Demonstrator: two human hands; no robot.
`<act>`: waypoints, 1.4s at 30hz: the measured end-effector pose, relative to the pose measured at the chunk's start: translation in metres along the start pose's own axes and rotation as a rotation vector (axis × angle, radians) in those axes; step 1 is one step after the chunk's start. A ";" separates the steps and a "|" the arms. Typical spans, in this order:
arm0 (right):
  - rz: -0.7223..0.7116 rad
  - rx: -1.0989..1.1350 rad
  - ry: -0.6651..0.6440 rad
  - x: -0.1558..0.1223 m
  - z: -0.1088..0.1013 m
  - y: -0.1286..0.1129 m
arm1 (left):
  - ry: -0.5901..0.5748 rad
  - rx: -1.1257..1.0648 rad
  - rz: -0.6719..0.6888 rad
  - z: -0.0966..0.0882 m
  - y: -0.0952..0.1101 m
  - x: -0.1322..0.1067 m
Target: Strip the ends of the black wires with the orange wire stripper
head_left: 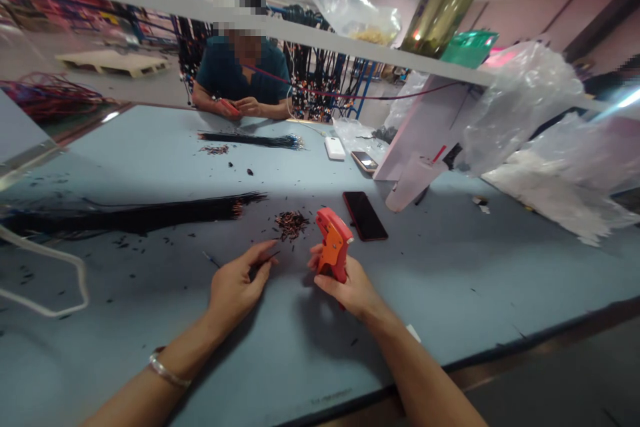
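Orange plastic stripper (333, 245), thin black wire (270, 257)

One head-worn camera looks forward and down, close over the blue table (450, 293).

Bare forearms without sleeves; a thin silver bangle (169, 371) circles the left wrist.

Pale blue worktop (475, 293) runs wide, dark floor (560, 380) past its near edge. Grey shelf rail (150, 3) crosses overhead, shiny gold column (450, 0) behind it. Pinkish walls (540, 10) beyond, and possibly a pallet (113, 61) past the far left corner.
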State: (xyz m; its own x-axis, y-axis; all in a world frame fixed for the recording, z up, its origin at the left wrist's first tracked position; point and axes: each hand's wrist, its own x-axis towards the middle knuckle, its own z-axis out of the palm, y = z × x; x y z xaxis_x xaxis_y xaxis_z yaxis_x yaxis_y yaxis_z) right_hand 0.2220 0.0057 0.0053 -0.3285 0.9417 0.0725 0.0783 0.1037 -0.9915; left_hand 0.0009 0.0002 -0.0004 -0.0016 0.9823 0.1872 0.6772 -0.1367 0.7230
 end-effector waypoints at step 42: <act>-0.020 -0.004 0.004 0.001 0.000 0.003 | -0.074 0.493 0.520 0.012 -0.009 -0.007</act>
State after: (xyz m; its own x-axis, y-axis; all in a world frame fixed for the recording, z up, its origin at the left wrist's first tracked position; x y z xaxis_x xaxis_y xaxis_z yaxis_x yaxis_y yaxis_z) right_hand 0.2220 0.0068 0.0019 -0.3264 0.9407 0.0926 0.0760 0.1237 -0.9894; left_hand 0.0039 -0.0041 -0.0161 0.4492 0.8144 0.3675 0.8301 -0.5325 0.1653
